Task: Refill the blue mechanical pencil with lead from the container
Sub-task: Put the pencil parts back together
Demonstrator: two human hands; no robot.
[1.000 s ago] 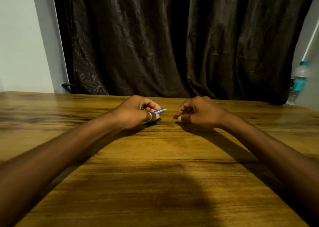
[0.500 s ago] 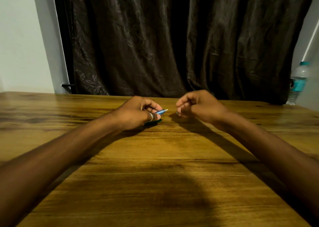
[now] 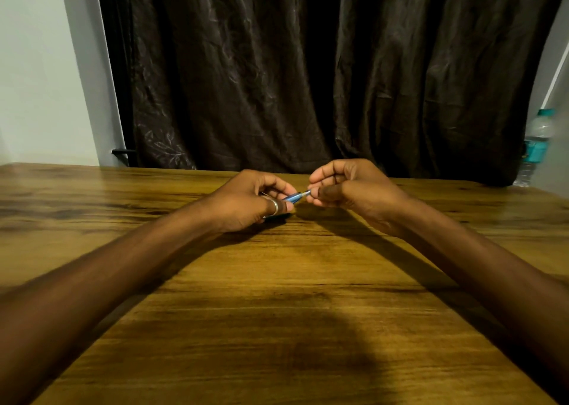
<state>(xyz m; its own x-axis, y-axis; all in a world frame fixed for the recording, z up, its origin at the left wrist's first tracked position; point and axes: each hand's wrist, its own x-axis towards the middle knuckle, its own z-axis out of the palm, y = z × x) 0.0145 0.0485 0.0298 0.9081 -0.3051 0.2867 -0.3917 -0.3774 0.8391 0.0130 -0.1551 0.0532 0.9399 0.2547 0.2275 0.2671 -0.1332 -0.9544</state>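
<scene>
My left hand (image 3: 246, 201) rests on the wooden table (image 3: 277, 312) and grips the blue mechanical pencil (image 3: 294, 197), whose silvery end points right. A ring sits on that hand's thumb. A dark teal object, perhaps the lead container (image 3: 277, 215), shows as a sliver under the left hand; most of it is hidden. My right hand (image 3: 348, 189) is raised slightly off the table, its fingertips pinched at the pencil's silvery end. Any lead between those fingers is too small to make out.
A dark curtain (image 3: 308, 75) hangs behind the table's far edge. A clear water bottle with a teal cap and label (image 3: 535, 146) stands at the far right. A pale wall (image 3: 40, 65) is at the left.
My right hand has lifted off the table and moved left until its fingertips meet the pencil's end. My left hand has tilted the pencil up slightly.
</scene>
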